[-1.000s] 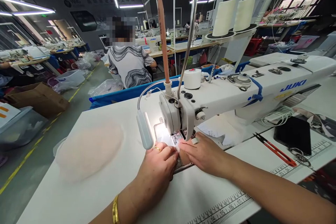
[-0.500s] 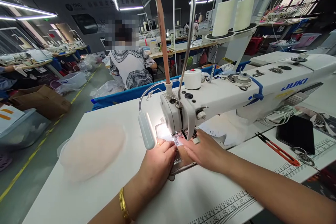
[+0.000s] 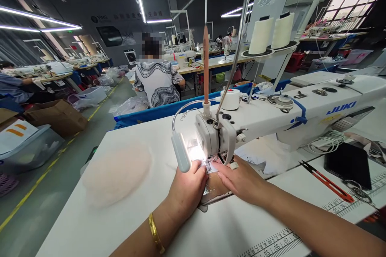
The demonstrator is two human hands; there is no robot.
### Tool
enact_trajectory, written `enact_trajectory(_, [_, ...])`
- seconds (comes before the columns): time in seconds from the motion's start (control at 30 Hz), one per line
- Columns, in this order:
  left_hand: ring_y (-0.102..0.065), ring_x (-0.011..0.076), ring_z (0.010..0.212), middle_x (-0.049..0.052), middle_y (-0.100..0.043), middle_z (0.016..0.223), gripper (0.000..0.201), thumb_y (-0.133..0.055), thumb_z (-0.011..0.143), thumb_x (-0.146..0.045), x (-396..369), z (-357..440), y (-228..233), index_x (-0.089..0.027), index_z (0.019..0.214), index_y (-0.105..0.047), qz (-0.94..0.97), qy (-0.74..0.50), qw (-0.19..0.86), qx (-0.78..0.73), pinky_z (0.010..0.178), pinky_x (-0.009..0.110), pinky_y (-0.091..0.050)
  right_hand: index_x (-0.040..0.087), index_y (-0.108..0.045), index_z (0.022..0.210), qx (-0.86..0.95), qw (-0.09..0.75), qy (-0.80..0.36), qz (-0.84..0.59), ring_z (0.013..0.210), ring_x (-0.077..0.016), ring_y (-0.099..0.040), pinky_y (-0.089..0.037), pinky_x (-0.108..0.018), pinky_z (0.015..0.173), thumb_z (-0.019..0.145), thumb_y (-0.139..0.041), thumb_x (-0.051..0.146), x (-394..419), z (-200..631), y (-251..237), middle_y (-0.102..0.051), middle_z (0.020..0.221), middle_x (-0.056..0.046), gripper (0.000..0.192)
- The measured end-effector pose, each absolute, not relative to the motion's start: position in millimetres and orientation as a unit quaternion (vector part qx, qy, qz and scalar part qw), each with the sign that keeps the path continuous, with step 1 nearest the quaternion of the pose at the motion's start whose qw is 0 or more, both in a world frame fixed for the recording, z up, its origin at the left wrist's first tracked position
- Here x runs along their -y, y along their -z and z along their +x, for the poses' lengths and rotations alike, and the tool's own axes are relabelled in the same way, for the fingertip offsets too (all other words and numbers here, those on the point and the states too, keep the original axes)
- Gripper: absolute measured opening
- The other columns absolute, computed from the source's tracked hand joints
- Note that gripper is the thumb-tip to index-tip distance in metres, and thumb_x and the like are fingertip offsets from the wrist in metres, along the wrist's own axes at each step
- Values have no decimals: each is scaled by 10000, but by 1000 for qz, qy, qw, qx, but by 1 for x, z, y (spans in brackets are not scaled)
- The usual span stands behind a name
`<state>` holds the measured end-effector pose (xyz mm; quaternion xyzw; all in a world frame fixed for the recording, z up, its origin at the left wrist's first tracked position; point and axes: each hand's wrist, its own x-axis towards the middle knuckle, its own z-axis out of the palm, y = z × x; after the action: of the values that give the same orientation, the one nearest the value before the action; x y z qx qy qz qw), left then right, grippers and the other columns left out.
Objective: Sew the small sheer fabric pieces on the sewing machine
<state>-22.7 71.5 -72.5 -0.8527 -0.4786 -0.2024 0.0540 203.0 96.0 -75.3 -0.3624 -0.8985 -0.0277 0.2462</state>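
Observation:
The white sewing machine (image 3: 226, 134) stands over the table, with its presser foot (image 3: 208, 165) lit by a small lamp (image 3: 181, 153). My left hand (image 3: 188, 184) is just left of the foot, fingers bent and pressed together at a small white piece of fabric (image 3: 214, 166). What lies between these fingers is mostly hidden. On the other side, my right hand (image 3: 241, 178) rests with its fingers stretched toward the foot, touching the fabric's edge. In front of the foot is a shiny metal plate (image 3: 212, 188), partly covered by the hands.
Left on the table lies a pale, blurred pile (image 3: 117, 174). To the right are red thread snips (image 3: 327, 180), a black phone (image 3: 348, 164) and keys (image 3: 358, 190). Thread cones (image 3: 261, 37) stand behind. A person (image 3: 157, 82) sits beyond the blue table edge.
The view has shifted, so everything sits further right and lower. My left hand's fingers look more bent beside the foot. My right hand stays nearly in place.

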Motion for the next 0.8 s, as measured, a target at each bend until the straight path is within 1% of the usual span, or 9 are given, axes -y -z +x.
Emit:
enact_trajectory(0.2, [-537, 218, 668, 64, -622, 794, 212, -513, 858, -41, -60, -37, 66, -199, 719, -537, -839, 204, 55, 501, 625, 339, -415, 231, -682, 1279, 911, 279, -14, -305, 1053, -294, -684, -583, -454, 886, 992, -439, 100, -95, 210, 85, -756, 1149, -122, 398])
enact_trajectory(0.33, [-516, 205, 654, 47, -602, 750, 253, -444, 909, -65, -31, -58, 53, -204, 702, -490, -842, 198, 24, 502, 616, 329, -388, 234, -613, 1366, 926, 312, -80, -197, 1180, -266, -654, -569, -440, 975, 1026, -443, 106, -81, 204, 82, -718, 1277, -114, 402])
enact_trajectory(0.43, [-582, 209, 770, 46, -655, 848, 209, -463, 989, -203, 2, -71, 36, -202, 828, -596, -812, 244, -129, 514, 690, 325, -438, 225, -495, 1514, 927, 307, -138, -167, 1430, -309, -500, -478, -525, 1137, 1011, -537, 174, -67, 187, 70, -559, 1535, -148, 508])
enact_trajectory(0.5, [-619, 224, 897, 54, -696, 949, 196, -534, 1005, -337, 22, -80, 22, -210, 949, -672, -728, 310, -310, 527, 797, 335, -469, 203, -547, 1454, 913, 296, -224, -171, 1435, -335, -496, -448, -546, 1163, 979, -617, 260, -61, 170, 58, -571, 1517, -166, 484])
enact_trajectory(0.53, [-624, 231, 948, 59, -711, 985, 212, -583, 988, -394, 30, -86, 15, -213, 974, -691, -667, 347, -392, 530, 848, 339, -473, 191, -610, 1345, 896, 281, -293, -180, 1340, -325, -578, -495, -514, 1114, 978, -632, 316, -60, 160, 51, -648, 1409, -162, 389])
enact_trajectory(0.6, [-629, 237, 983, 73, -732, 1012, 260, -676, 921, -462, 40, -99, 4, -203, 933, -686, -550, 412, -507, 521, 898, 343, -477, 193, -642, 1090, 832, 230, -461, -207, 970, -238, -707, -601, -374, 842, 995, -617, 433, -60, 141, 37, -749, 1081, -105, 259])
enact_trajectory(0.67, [-636, 229, 952, 89, -747, 1022, 336, -732, 868, -517, 44, -112, -4, -194, 928, -661, -470, 451, -573, 497, 896, 346, -486, 212, -584, 995, 753, 162, -593, -234, 623, -140, -614, -503, -245, 520, 992, -614, 519, -61, 122, 22, -709, 845, -24, 309])
enact_trajectory(0.7, [-634, 214, 904, 93, -750, 1009, 393, -750, 853, -561, 44, -118, -6, -193, 958, -658, -449, 457, -591, 490, 865, 337, -490, 221, -566, 998, 728, 131, -627, -244, 529, -113, -545, -423, -216, 432, 972, -640, 546, -62, 113, 16, -679, 790, 6, 334])
enact_trajectory(0.8, [-538, 131, 678, 37, -692, 794, 537, -842, 768, -646, 43, -130, -10, -180, 961, -657, -447, 448, -579, 514, 678, 253, -421, 228, -577, 968, 734, 86, -623, -257, 482, -99, -501, -355, -200, 396, 907, -735, 539, -63, 87, 3, -618, 715, 46, 354])
